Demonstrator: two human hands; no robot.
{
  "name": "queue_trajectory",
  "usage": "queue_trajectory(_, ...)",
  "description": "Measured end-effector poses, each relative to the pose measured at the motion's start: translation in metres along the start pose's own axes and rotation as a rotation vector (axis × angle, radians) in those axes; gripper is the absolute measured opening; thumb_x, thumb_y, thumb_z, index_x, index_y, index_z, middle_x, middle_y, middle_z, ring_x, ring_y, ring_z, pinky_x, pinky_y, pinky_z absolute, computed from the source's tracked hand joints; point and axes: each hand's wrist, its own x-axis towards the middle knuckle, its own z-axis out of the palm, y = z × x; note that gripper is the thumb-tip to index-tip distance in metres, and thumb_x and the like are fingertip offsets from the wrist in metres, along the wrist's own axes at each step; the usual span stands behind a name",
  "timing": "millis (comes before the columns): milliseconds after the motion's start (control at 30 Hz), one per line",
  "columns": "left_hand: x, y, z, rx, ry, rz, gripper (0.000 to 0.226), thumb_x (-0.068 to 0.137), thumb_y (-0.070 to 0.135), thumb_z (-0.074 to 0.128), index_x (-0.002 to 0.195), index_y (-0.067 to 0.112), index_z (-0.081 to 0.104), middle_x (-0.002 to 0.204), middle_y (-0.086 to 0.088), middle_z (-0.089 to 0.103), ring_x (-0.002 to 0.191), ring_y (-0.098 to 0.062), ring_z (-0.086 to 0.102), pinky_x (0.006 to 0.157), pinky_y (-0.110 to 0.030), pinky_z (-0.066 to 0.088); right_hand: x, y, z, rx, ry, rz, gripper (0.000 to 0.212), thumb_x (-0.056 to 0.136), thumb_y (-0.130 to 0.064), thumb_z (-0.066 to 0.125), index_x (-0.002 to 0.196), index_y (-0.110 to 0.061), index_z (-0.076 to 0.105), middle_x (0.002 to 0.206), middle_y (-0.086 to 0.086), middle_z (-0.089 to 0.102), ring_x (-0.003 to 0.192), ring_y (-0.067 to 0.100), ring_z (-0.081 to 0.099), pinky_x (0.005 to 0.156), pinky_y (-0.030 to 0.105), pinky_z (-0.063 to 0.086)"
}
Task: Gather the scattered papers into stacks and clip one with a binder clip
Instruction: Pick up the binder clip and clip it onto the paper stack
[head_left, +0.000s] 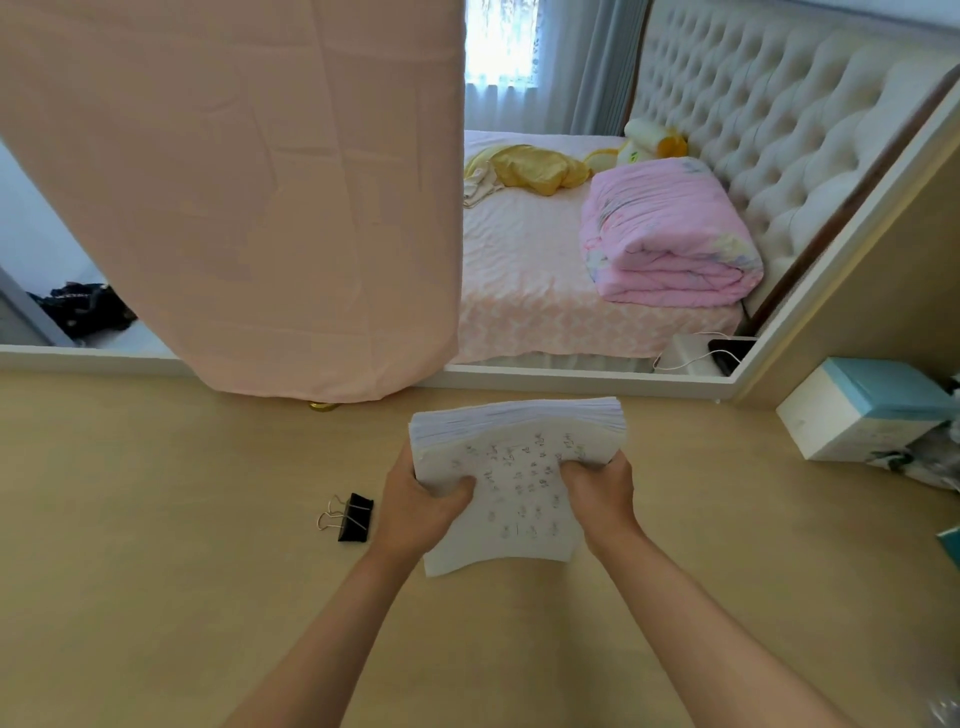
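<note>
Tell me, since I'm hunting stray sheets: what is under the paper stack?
Only the wooden table shows around the paper stack. The left hand and right hand hold its sides, fingers hidden beneath; the table right below is covered.

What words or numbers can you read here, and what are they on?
Thick white paper stack, gripped by the left hand and right hand: rows of small handwritten marks, too blurred to read.
White and teal box: nothing legible.
Black metal binder clip: no writing visible.
</note>
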Motion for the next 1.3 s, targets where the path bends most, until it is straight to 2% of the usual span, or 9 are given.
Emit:
queue_trajectory(433, -0.008, 0.011, 0.005, -0.024, 0.043, 0.083, 0.047, 0.076, 0.001, 0.077, 0.107, 0.034, 0.063, 0.102, 0.022, 0.070, 0.095, 0.002, 0.066, 0.074, -0.018, 0.054, -0.001, 0.000, -0.005, -0.059, -0.068, -0.033, 0.038, 0.076, 0.001, 0.061, 0.107, -0.022, 0.059, 0.106, 0.001, 0.068, 0.106, 0.026, 0.064, 0.072, 0.029, 0.051)
queue_trajectory(500, -0.008, 0.011, 0.005, -0.016, 0.024, 0.081, 0.047, 0.076, 0.001, 0.076, 0.110, 0.032, 0.065, 0.104, 0.017, 0.071, 0.098, -0.003, 0.067, 0.077, -0.025, 0.057, -0.003, -0.016, -0.013, -0.295, 0.091, -0.302, 0.064, 0.072, -0.007, 0.071, 0.128, -0.021, 0.044, 0.133, 0.005, 0.050, 0.127, 0.026, 0.046, 0.094, 0.035, 0.044)
queue_trajectory(567, -0.008, 0.013, 0.005, -0.014, 0.011, 0.079, 0.048, 0.077, 0.000, 0.075, 0.112, 0.030, 0.065, 0.105, 0.014, 0.071, 0.099, -0.006, 0.067, 0.080, -0.031, 0.058, -0.001, -0.041, -0.020, -0.570, 0.136, -0.802, 0.088, 0.069, -0.016, 0.074, 0.146, -0.011, 0.032, 0.149, 0.012, 0.033, 0.142, 0.029, 0.028, 0.114, 0.047, 0.029)
queue_trajectory(667, -0.009, 0.017, 0.007, -0.005, 0.010, 0.106, 0.048, 0.077, -0.004, 0.073, 0.112, 0.028, 0.064, 0.103, 0.016, 0.070, 0.097, -0.006, 0.067, 0.079, -0.027, 0.056, -0.003, -0.093, -0.006, -1.015, -0.320, -1.114, 0.094, 0.069, -0.024, 0.071, 0.152, -0.020, 0.026, 0.146, 0.002, 0.039, 0.139, 0.024, 0.033, 0.120, 0.047, 0.019)
queue_trajectory(800, -0.009, 0.014, 0.008, -0.037, 0.018, 0.076, 0.048, 0.077, -0.004, 0.073, 0.107, 0.032, 0.064, 0.098, 0.014, 0.070, 0.089, -0.007, 0.068, 0.071, -0.023, 0.055, -0.005, -0.121, 0.031, -1.463, -0.666, -0.939, 0.044, 0.079, -0.020, 0.063, 0.119, -0.032, 0.053, 0.104, -0.006, 0.063, 0.101, 0.019, 0.060, 0.088, 0.036, 0.047)
queue_trajectory(900, -0.008, 0.012, 0.006, -0.068, 0.015, 0.050, 0.045, 0.076, -0.002, 0.074, 0.107, 0.030, 0.065, 0.098, 0.009, 0.072, 0.089, -0.011, 0.069, 0.071, -0.028, 0.058, -0.005, -0.129, 0.038, -1.522, -0.707, -0.911, 0.014, 0.085, -0.020, 0.060, 0.089, -0.030, 0.051, 0.086, -0.007, 0.058, 0.083, 0.017, 0.056, 0.069, 0.033, 0.044)
queue_trajectory(1100, 0.009, 0.018, -0.013, 0.194, -0.174, 0.029, 0.036, 0.075, 0.006, 0.073, 0.102, 0.026, 0.061, 0.088, 0.005, 0.066, 0.078, -0.019, 0.063, 0.066, -0.039, 0.053, 0.004, -0.135, 0.010, -1.270, -0.609, -0.806, 0.009, 0.083, -0.022, 0.067, 0.082, -0.026, 0.060, 0.080, -0.008, 0.060, 0.079, 0.018, 0.058, 0.064, 0.030, 0.038)
queue_trajectory(1200, 0.021, 0.008, -0.046, 0.399, -0.325, -0.099, 0.038, 0.075, 0.015, 0.074, 0.101, 0.039, 0.063, 0.093, 0.011, 0.068, 0.082, -0.012, 0.065, 0.071, -0.038, 0.055, 0.020, -0.143, -0.020, -0.941, -0.558, -0.533, 0.018, 0.079, -0.018, 0.078, 0.075, -0.030, 0.065, 0.073, -0.010, 0.063, 0.067, 0.012, 0.057, 0.063, 0.029, 0.043)
queue_trajectory(1300, 0.032, 0.009, -0.079, 0.273, -0.311, -0.265, 0.033, 0.072, 0.016, 0.082, 0.101, 0.029, 0.073, 0.094, 0.005, 0.073, 0.087, -0.020, 0.070, 0.070, -0.039, 0.058, 0.037, -0.131, -0.050, -0.594, -0.535, -0.264, 0.020, 0.077, -0.012, 0.082, 0.086, -0.027, 0.073, 0.081, -0.004, 0.074, 0.075, 0.016, 0.070, 0.068, 0.033, 0.055)
